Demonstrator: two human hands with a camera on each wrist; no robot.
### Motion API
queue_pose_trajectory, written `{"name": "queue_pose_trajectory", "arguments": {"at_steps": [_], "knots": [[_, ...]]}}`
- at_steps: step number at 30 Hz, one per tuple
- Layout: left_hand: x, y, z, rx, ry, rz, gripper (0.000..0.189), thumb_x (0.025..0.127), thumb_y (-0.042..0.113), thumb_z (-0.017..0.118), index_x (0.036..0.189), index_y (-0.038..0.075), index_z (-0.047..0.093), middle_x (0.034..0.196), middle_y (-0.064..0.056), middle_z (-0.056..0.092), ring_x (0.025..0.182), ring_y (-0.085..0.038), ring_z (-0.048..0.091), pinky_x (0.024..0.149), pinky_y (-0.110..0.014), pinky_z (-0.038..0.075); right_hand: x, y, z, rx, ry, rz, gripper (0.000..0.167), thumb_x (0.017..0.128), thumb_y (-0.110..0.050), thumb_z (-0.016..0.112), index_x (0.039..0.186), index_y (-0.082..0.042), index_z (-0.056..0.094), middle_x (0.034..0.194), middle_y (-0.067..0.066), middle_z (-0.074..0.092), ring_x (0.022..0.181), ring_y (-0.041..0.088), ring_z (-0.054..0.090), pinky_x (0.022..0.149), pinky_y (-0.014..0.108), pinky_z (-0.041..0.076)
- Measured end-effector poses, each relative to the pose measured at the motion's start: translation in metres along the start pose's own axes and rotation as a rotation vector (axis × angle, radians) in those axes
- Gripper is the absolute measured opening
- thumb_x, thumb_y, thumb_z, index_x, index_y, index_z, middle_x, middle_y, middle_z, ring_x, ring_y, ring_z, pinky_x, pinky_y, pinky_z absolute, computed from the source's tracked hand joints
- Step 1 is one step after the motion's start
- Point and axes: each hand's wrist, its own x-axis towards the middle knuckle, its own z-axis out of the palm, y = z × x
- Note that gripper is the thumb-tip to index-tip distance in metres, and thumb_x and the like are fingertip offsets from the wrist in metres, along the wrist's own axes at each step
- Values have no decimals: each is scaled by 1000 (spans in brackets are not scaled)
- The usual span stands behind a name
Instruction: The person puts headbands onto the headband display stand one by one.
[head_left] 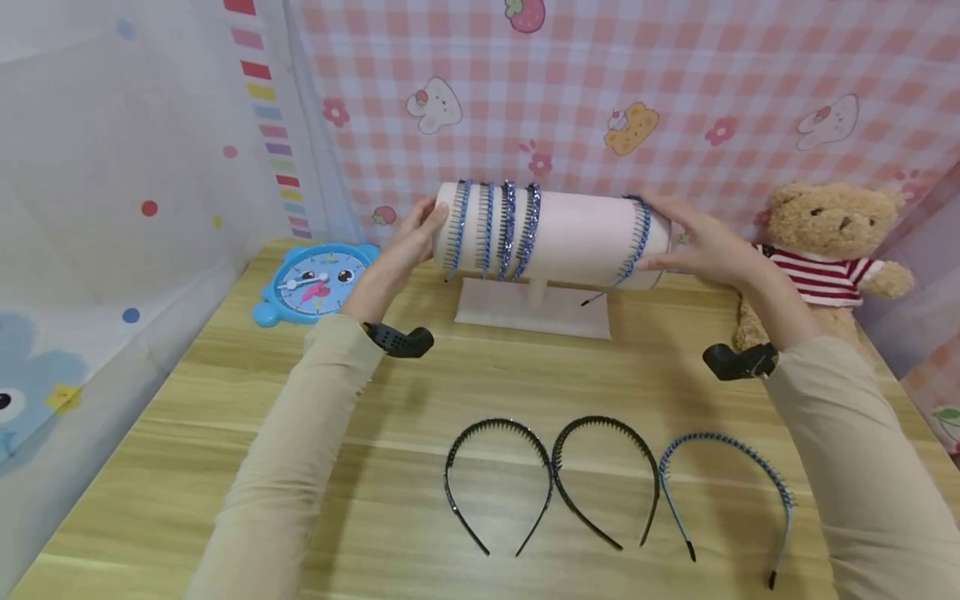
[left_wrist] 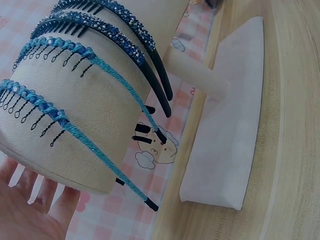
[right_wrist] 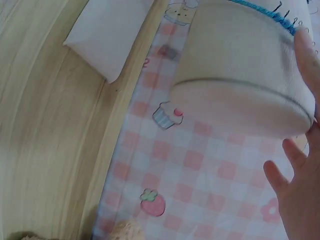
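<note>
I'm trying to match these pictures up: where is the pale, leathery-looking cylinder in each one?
Head view: the pale, leathery-looking cylinder lies above and slightly right of centre.
Left wrist view: the cylinder fills much of the upper left.
Right wrist view: the cylinder sits at upper right.
Shared landmark: the flat, pale rectangular base, visible in all three.
</note>
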Motion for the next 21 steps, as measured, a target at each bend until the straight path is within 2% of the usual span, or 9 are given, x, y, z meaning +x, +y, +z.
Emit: {"name": "queue_pose_trajectory", "arguments": {"at_steps": [3, 5, 7, 10, 17, 21], "knots": [[0, -1, 1, -6, 3, 3, 61, 95, 46, 38, 146, 20, 17, 148, -3, 26, 135, -21, 30, 112, -40, 30, 6, -6, 3, 13, -13, 24, 90, 78, -33, 72, 147, -25, 15, 154, 10, 14, 139, 37, 17, 111, 58, 17], [0, -1, 1, -12, 8, 3, 60, 95, 46, 38, 145, 20, 18, 147, -4, 27, 134, -21, 31, 112, -40, 30, 11, -11, 6, -25, -5, 20, 89, 77, -36, 72, 147, -27, 17, 153, 11, 18, 139, 38, 14, 113, 57, 10], [-1, -1, 1, -9, 12, 3, 59, 95, 45, 37, 145, 20, 18, 147, -4, 28, 134, -22, 31, 111, -40, 31, 17, -17, 10, -83, 12, -11, 89, 75, -37, 74, 146, -24, 22, 150, 13, 25, 138, 38, 16, 114, 56, 4], [-1, 0, 1, -11, 18, 0, 58, 96, 44, 37, 145, 20, 19, 147, -5, 28, 134, -22, 32, 111, -40, 31, 25, -28, 18, -161, 27, -56, 88, 74, -37, 74, 145, -20, 25, 148, 13, 31, 139, 38, 11, 114, 53, -8], [-1, -1, 1, 1, 7, 7, 60, 95, 46, 38, 145, 20, 18, 148, -5, 27, 134, -22, 30, 112, -41, 30, 41, -49, 32, -264, 13, -140, 90, 74, -34, 74, 145, -13, 24, 150, 10, 27, 139, 37, 12, 115, 52, -7], [0, -1, 1, -1, 4, 6, 60, 95, 46, 38, 146, 20, 17, 147, -5, 27, 134, -22, 31, 112, -41, 30, 47, -55, 36, -299, 2, -146, 92, 73, -36, 74, 145, -12, 23, 151, 10, 25, 140, 37, 11, 115, 53, -4]]}}
